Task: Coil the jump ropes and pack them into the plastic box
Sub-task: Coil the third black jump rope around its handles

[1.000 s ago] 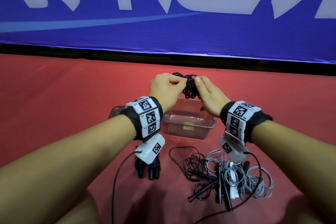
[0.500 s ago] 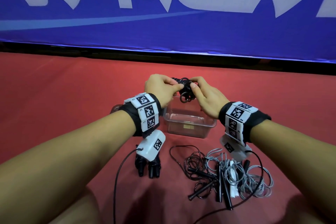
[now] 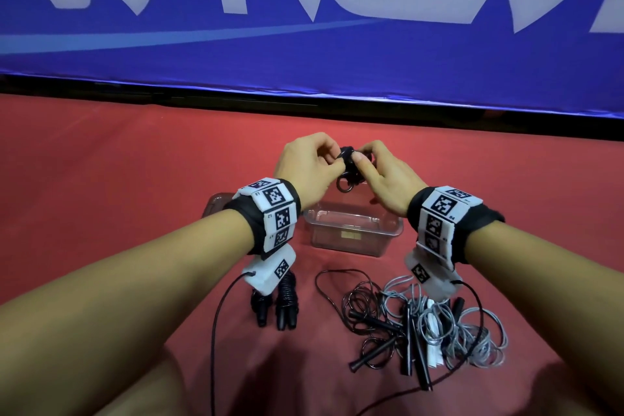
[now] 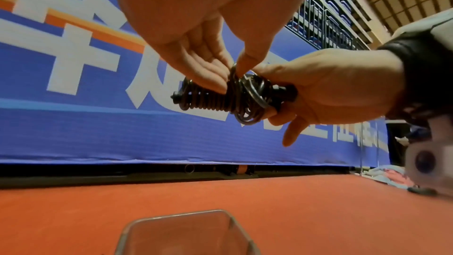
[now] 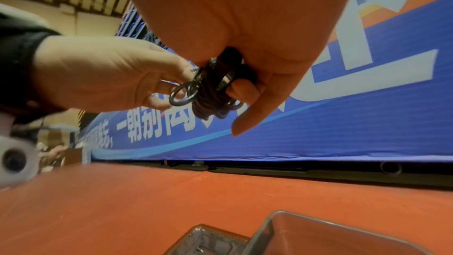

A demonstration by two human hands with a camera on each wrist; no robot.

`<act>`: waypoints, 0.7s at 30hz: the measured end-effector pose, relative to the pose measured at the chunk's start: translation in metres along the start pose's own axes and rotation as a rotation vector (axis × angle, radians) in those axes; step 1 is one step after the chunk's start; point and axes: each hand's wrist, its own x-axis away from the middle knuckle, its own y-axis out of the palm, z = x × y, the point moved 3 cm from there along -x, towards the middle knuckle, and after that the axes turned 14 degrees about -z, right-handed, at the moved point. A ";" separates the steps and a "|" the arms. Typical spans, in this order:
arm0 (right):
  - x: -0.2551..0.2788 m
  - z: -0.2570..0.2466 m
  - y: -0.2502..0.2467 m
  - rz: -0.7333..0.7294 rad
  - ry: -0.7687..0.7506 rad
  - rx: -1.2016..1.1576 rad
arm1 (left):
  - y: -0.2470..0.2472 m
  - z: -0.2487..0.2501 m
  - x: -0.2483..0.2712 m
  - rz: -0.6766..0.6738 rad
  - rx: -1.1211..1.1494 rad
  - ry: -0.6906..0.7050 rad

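Observation:
A black jump rope (image 3: 351, 169) wound tightly round its handles hangs in the air above the clear plastic box (image 3: 354, 230). My left hand (image 3: 312, 165) pinches its loops (image 4: 235, 77) between thumb and fingers. My right hand (image 3: 378, 172) grips the handle end (image 4: 282, 92), little finger sticking out. The wound bundle (image 5: 210, 88) shows small loose loops at its underside. The box (image 4: 186, 234) sits open on the red floor below both hands, and no rope shows in it.
A coiled black rope (image 3: 277, 304) lies under my left wrist. A tangle of black rope (image 3: 381, 324) and grey rope (image 3: 472, 331) lies near me on the right. The box lid (image 3: 216, 204) lies left of the box. A blue banner (image 3: 304, 27) walls the far side.
The hands have drawn the rope bundle down and tighter together; the loose loops seen a second ago are now wound in close.

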 end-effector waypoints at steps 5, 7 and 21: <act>0.000 0.004 -0.001 0.015 0.018 -0.117 | 0.006 0.004 0.001 -0.012 -0.044 0.099; 0.002 0.007 -0.001 0.012 0.019 -0.135 | 0.007 0.004 0.001 -0.017 -0.088 0.130; 0.004 0.006 0.000 0.047 0.022 -0.214 | 0.006 0.012 0.008 0.067 -0.121 0.138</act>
